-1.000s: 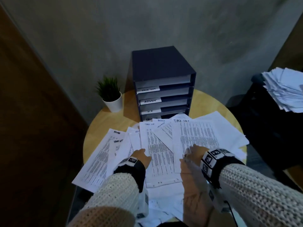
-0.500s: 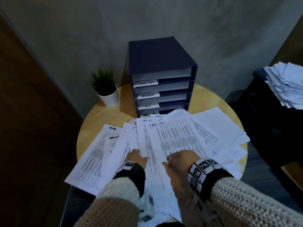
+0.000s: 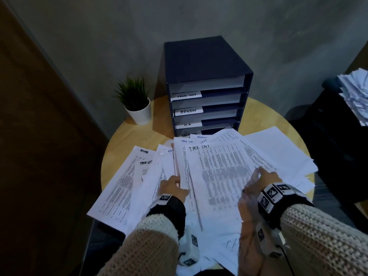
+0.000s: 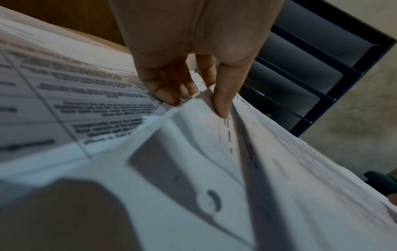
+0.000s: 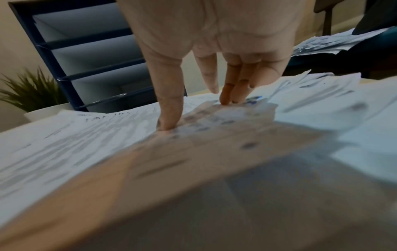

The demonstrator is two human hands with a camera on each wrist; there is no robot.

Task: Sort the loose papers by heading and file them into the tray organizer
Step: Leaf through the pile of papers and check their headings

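Note:
Loose printed papers (image 3: pixel 127 182) lie fanned over the round wooden table (image 3: pixel 129 140). On top in the middle lies a sheet headed TASK LIST (image 3: pixel 219 168). My left hand (image 3: pixel 174 185) pinches the left edge of this middle pile (image 4: pixel 279 152), fingers (image 4: pixel 171 95) curled under it and one finger on top. My right hand (image 3: pixel 258 177) presses straight fingertips (image 5: pixel 227 99) and thumb down on the same sheet (image 5: pixel 86 135). The dark blue tray organizer (image 3: pixel 207 62) stands behind the papers, with shelf labels TASK LIST (image 3: pixel 186 96), ADMIN (image 3: pixel 188 111) and H.R.
A small potted plant (image 3: pixel 138 110) stands left of the organizer. Its lowest shelf is partly covered by the far ends of the papers. Another heap of papers (image 3: pixel 356 94) lies on dark furniture at the right, off the table. A brown wooden panel fills the left side.
My right hand slid the TASK LIST sheet left onto the pile my left hand holds, then moved right along that sheet. The left hand stayed at the pile's left edge.

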